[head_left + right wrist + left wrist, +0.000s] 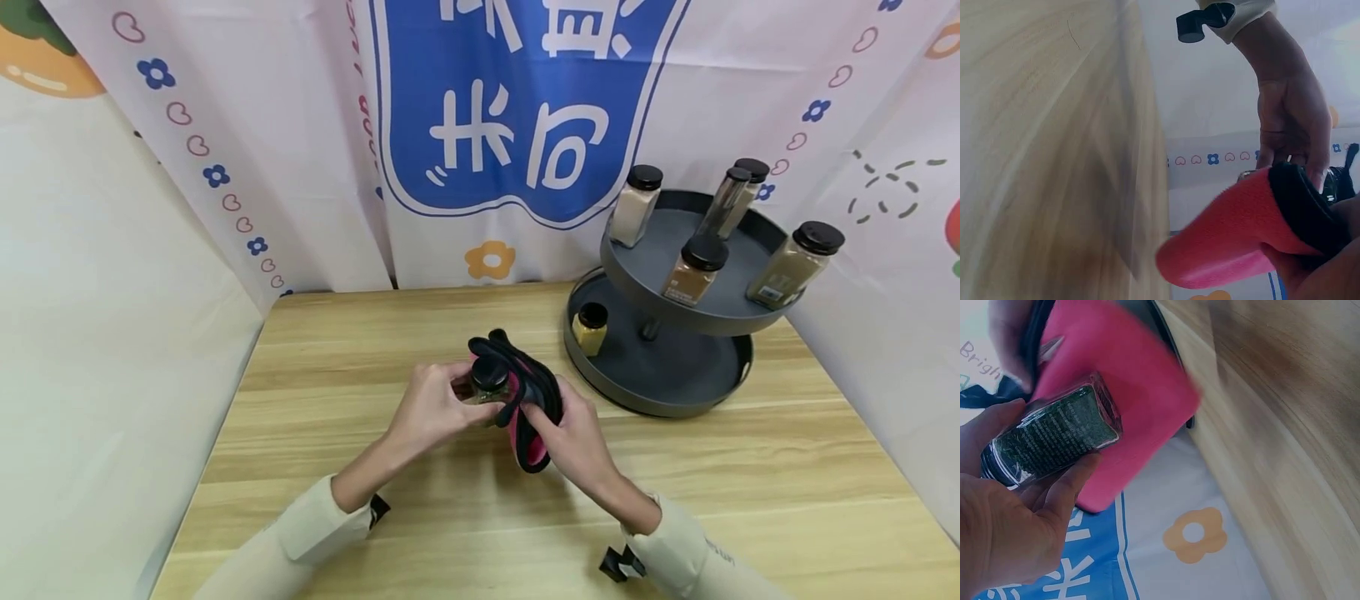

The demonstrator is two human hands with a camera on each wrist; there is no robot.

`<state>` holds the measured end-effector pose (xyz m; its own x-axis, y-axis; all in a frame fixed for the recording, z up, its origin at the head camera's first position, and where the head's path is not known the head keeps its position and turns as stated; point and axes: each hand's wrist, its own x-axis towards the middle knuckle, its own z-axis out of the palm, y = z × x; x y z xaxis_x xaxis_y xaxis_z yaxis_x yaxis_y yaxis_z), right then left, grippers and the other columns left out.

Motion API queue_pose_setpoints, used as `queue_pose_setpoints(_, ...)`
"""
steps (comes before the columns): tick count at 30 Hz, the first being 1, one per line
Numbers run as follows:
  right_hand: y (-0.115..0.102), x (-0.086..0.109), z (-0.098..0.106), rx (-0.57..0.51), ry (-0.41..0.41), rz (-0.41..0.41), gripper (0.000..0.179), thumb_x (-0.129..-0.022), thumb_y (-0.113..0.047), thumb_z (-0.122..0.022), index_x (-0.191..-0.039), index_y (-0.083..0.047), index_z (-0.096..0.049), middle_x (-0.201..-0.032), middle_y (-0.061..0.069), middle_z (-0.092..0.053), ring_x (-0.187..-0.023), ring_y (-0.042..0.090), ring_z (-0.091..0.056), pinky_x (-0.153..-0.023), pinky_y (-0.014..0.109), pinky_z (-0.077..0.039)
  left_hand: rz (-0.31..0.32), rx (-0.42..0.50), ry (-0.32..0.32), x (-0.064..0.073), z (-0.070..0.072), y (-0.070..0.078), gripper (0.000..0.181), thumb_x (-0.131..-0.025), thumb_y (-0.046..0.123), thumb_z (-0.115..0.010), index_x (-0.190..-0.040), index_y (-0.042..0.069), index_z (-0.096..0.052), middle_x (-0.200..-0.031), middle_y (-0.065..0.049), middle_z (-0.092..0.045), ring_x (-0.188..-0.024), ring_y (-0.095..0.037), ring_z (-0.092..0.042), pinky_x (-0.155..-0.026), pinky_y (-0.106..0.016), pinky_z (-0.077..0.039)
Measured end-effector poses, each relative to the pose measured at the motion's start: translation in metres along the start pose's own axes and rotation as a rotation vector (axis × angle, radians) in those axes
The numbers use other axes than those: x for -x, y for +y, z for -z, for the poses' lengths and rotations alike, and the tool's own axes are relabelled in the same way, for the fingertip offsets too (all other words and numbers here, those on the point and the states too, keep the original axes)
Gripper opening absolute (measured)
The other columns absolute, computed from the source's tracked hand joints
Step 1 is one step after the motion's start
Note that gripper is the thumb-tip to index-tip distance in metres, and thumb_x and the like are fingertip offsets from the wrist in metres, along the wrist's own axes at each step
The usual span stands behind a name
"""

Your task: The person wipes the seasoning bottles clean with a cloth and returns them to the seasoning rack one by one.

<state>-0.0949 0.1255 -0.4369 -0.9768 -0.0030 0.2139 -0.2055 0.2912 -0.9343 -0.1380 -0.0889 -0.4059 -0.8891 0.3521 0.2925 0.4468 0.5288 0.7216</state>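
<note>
My left hand (435, 404) grips a small glass spice jar (1054, 434) with a black lid (490, 373) and dark green flakes inside. In the right hand (577, 437) is a folded cloth (1119, 394), pink on one face with black edging (551, 400). The cloth lies up against the jar, and in the left wrist view its pink face spreads behind the glass. Thumb and fingers of the right hand pinch the cloth. Both hands are above the wooden table (337, 333). In the right wrist view the cloth hides most of the jar.
A dark grey two-tier round rack (660, 400) stands at the back right. Its upper tier holds several black-lidded jars, among them a brown one (693, 271). A yellow jar (590, 329) is on the lower tier. A printed curtain (315, 167) hangs behind the table.
</note>
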Motion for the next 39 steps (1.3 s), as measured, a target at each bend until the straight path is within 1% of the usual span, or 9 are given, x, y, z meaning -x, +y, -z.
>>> queue_pose_setpoints(2, -0.001, 0.000, 0.001, -0.011, 0.002, 0.001, 0.021, -0.098, -0.010, -0.074, -0.118, -0.007, -0.071, -0.102, 0.009, -0.077, -0.086, 0.011, -0.070, -0.074, 0.026, -0.057, -0.001, 0.001, -0.004, 0.001, 0.000, 0.000, 0.040, -0.074, 0.018, -0.096, -0.107, 0.001, -0.081, -0.087, -0.008, -0.080, -0.062, -0.011, -0.062, -0.056, -0.020, -0.048)
queue_pose_setpoints(8, -0.011, 0.002, 0.006, -0.109, 0.069, 0.130, 0.022, -0.095, 0.003, -0.070, -0.117, -0.002, -0.067, -0.096, 0.013, -0.076, -0.083, 0.012, -0.070, -0.070, 0.025, -0.057, 0.034, -0.010, -0.014, 0.000, 0.000, 0.001, 0.037, -0.073, 0.024, -0.098, -0.100, 0.003, -0.081, -0.087, -0.005, -0.080, -0.066, -0.011, -0.064, -0.060, -0.021, -0.050)
queue_pose_setpoints(14, 0.004, 0.005, -0.002, -0.061, 0.043, 0.038, 0.021, -0.096, -0.002, -0.074, -0.116, -0.005, -0.071, -0.096, 0.010, -0.077, -0.080, 0.010, -0.069, -0.069, 0.026, -0.057, 0.058, -0.004, -0.024, 0.000, 0.003, 0.004, 0.042, -0.074, 0.025, -0.098, -0.106, 0.003, -0.081, -0.085, -0.007, -0.080, -0.061, -0.005, -0.057, -0.056, -0.021, -0.048)
queue_pose_setpoints(17, 0.004, 0.003, -0.001, -0.050, 0.023, 0.011, 0.021, -0.097, -0.006, -0.075, -0.118, -0.008, -0.072, -0.100, 0.010, -0.078, -0.083, 0.010, -0.071, -0.071, 0.025, -0.058, 0.044, -0.009, -0.024, 0.000, 0.003, 0.004, 0.042, -0.074, 0.024, -0.098, -0.106, 0.002, -0.081, -0.086, -0.008, -0.080, -0.064, -0.008, -0.064, -0.058, -0.021, -0.051)
queue_pose_setpoints(24, -0.012, 0.002, 0.006, -0.088, 0.071, 0.165, 0.023, -0.097, 0.001, -0.070, -0.119, -0.002, -0.067, -0.097, 0.013, -0.077, -0.082, 0.012, -0.070, -0.069, 0.026, -0.058, 0.031, -0.027, -0.019, -0.001, 0.002, 0.003, 0.038, -0.073, 0.025, -0.098, -0.097, 0.002, -0.080, -0.083, -0.005, -0.079, -0.064, -0.005, -0.061, -0.059, -0.021, -0.050)
queue_pose_setpoints(26, -0.009, 0.003, 0.005, -0.065, 0.064, 0.142, 0.022, -0.096, 0.001, -0.071, -0.117, -0.002, -0.068, -0.094, 0.012, -0.076, -0.079, 0.011, -0.069, -0.067, 0.026, -0.057, 0.033, -0.020, -0.016, -0.001, 0.002, 0.004, 0.039, -0.073, 0.025, -0.098, -0.099, 0.002, -0.081, -0.084, -0.005, -0.080, -0.063, -0.003, -0.057, -0.058, -0.021, -0.048)
queue_pose_setpoints(31, 0.003, 0.004, 0.002, -0.006, -0.019, -0.005, 0.018, -0.098, -0.007, -0.074, -0.116, -0.007, -0.071, -0.100, 0.009, -0.078, -0.085, 0.009, -0.071, -0.072, 0.026, -0.058, 0.025, -0.021, -0.018, 0.000, 0.003, 0.006, 0.040, -0.074, 0.023, -0.097, -0.105, 0.003, -0.081, -0.084, -0.006, -0.080, -0.060, -0.003, -0.054, -0.054, -0.021, -0.047)
queue_pose_setpoints(33, 0.003, 0.003, 0.003, -0.020, -0.028, -0.015, 0.020, -0.099, -0.009, -0.073, -0.119, -0.008, -0.071, -0.105, 0.010, -0.078, -0.090, 0.010, -0.072, -0.075, 0.026, -0.059, 0.017, -0.030, -0.021, 0.000, 0.003, 0.006, 0.041, -0.074, 0.023, -0.097, -0.106, 0.003, -0.081, -0.084, -0.006, -0.079, -0.061, -0.002, -0.055, -0.055, -0.020, -0.048)
queue_pose_setpoints(39, -0.007, 0.004, 0.005, -0.109, 0.053, 0.099, 0.026, -0.098, -0.002, -0.069, -0.124, -0.003, -0.067, -0.104, 0.014, -0.076, -0.089, 0.013, -0.071, -0.074, 0.026, -0.058, 0.020, -0.039, -0.018, 0.000, 0.002, 0.004, 0.040, -0.073, 0.026, -0.098, -0.100, 0.002, -0.081, -0.082, -0.006, -0.079, -0.062, -0.002, -0.057, -0.058, -0.021, -0.048)
